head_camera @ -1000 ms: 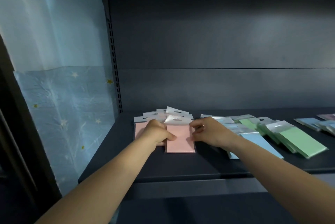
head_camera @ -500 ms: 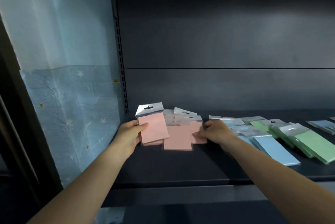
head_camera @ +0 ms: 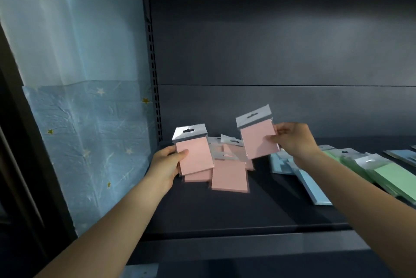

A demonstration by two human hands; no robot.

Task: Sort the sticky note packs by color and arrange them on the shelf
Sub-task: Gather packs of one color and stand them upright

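My left hand (head_camera: 167,165) grips a pink sticky note pack (head_camera: 195,154) by its left edge, tilted upright above the shelf's left end. My right hand (head_camera: 292,139) pinches a second pink pack (head_camera: 258,138) by its right edge, lifted off the shelf. Between them lies a loose pile of pink packs (head_camera: 229,175) on the dark shelf (head_camera: 225,214). Blue packs (head_camera: 308,182) lie right of the pile, then green packs (head_camera: 394,175), with more blue packs (head_camera: 403,156) at the far right edge.
The shelf's dark back panel (head_camera: 270,64) rises behind the packs. A slotted upright (head_camera: 155,88) marks the shelf's left end, with a light blue star-printed sheet (head_camera: 85,131) beyond it. The shelf's front lip (head_camera: 225,248) runs below my forearms.
My right hand has picked a pink pack out of the pile and raised it. My left hand has lifted its pink pack a little higher and more upright.
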